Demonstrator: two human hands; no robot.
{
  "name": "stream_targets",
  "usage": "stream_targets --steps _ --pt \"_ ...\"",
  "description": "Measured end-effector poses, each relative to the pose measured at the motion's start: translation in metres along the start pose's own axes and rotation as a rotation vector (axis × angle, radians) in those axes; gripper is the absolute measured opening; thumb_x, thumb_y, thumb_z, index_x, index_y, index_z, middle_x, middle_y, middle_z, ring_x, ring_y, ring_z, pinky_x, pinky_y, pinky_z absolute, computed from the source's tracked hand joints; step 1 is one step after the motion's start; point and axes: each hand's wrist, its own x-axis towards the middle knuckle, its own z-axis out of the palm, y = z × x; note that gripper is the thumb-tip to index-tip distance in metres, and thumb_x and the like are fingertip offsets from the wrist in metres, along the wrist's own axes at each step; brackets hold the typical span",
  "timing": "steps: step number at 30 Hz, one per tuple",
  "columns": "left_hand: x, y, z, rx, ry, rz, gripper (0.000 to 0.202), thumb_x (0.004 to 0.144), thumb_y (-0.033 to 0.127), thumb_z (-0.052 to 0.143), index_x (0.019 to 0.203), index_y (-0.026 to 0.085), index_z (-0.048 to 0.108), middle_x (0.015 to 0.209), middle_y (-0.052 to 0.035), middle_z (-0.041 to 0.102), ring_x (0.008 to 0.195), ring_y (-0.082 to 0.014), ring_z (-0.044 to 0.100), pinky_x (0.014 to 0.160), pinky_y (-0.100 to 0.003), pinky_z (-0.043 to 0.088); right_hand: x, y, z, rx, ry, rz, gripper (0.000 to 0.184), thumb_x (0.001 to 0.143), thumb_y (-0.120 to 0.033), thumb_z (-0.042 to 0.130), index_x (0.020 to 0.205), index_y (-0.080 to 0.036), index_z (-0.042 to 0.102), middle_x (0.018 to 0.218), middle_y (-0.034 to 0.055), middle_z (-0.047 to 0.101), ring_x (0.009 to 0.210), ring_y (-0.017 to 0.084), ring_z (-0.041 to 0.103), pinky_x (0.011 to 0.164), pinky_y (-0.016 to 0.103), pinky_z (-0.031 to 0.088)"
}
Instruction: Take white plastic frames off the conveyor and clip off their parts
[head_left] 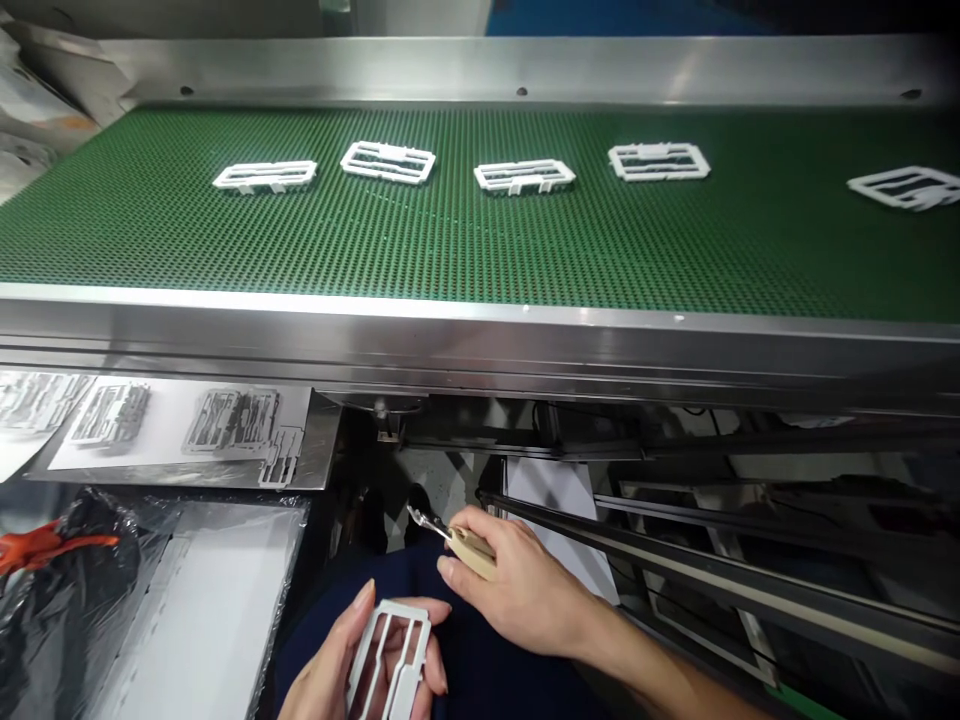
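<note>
Low in the view, my left hand (326,670) holds a white plastic frame (409,690) with long slots, tilted, its fingers behind it and the thumb along its left edge. To the right and a little higher, my right hand (517,580) is closed around a beige-handled tool (471,553). The tool's narrow, shiny metal tip points up and left, apart from the frame. Whether the tip is a blade or jaws, I cannot tell.
Several similar white frames lie on a green conveyor belt (420,245) behind a metal rail (465,340). More frames are grouped on a metal shelf (319,440) at left. Below it are a plastic-lined box (217,590) and an orange-handled tool (45,545). Dark bars (697,550) run at right.
</note>
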Motion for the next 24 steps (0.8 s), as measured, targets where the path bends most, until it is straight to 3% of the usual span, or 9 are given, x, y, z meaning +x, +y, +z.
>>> stream_targets --steps 7,15,20,24 --pt "0.000 0.003 0.002 -0.089 -0.067 -0.035 0.057 0.091 0.053 0.039 0.096 0.009 0.073 0.068 -0.0142 0.073 0.047 -0.0172 0.063 0.046 -0.024 0.044 -0.019 -0.004 -0.005 -0.222 -0.001 -0.094 0.015 0.086 -0.037 0.055 0.092 -0.023 0.054 0.085 -0.0019 0.057 0.080 0.016 0.052 0.072 0.027 0.038" --pt "0.000 0.008 0.005 -0.142 -0.090 -0.076 0.054 0.094 0.046 0.035 0.099 0.007 0.072 0.066 -0.0126 0.070 0.044 -0.0161 0.062 0.043 -0.023 0.046 -0.022 -0.007 -0.009 -0.292 -0.013 -0.037 0.021 0.088 -0.045 0.053 0.093 -0.024 0.055 0.085 -0.0020 0.057 0.078 0.016 0.052 0.071 0.029 0.038" --pt "-0.009 0.021 0.018 -0.221 -0.028 0.016 0.043 0.096 0.034 0.037 0.108 0.007 0.068 0.078 -0.0117 0.071 0.062 -0.0188 0.065 0.060 -0.032 0.055 -0.024 -0.006 -0.004 -0.250 -0.012 0.013 0.022 0.089 -0.046 0.052 0.092 -0.025 0.054 0.083 -0.0019 0.057 0.076 0.017 0.053 0.068 0.029 0.039" --pt "-0.012 0.031 0.021 -0.253 0.105 0.112 0.039 0.095 0.033 0.042 0.117 0.008 0.061 0.090 -0.0128 0.072 0.080 -0.0229 0.068 0.080 -0.039 0.055 -0.025 -0.004 0.002 -0.233 -0.013 0.025 0.022 0.089 -0.046 0.051 0.095 -0.025 0.054 0.088 -0.0009 0.059 0.080 0.018 0.055 0.071 0.031 0.041"
